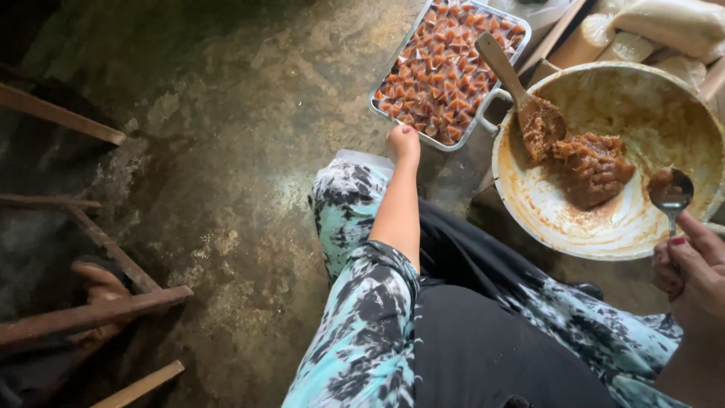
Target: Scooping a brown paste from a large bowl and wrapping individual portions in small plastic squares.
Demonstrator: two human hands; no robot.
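Note:
My left hand [402, 143] reaches forward past my knee, fingers closed, right beside the near edge of a metal tray [393, 113] packed with several small brown wrapped pieces; what it holds is hidden. My right hand [691, 264] grips the handle of a metal spoon [671, 190] loaded with brown paste, held over the rim of a large pale bowl [559, 227]. Inside the bowl lies a lump of brown paste [593, 168] and a wooden spatula [521, 98] smeared with it.
Rusty metal bars and wooden slats [91, 310] lie at the left on the stained concrete floor [226, 151]. Cardboard boxes with pale plastic-wrapped packs [664, 26] stand at the top right. My patterned trouser legs [362, 325] and a black cloth fill the lower middle.

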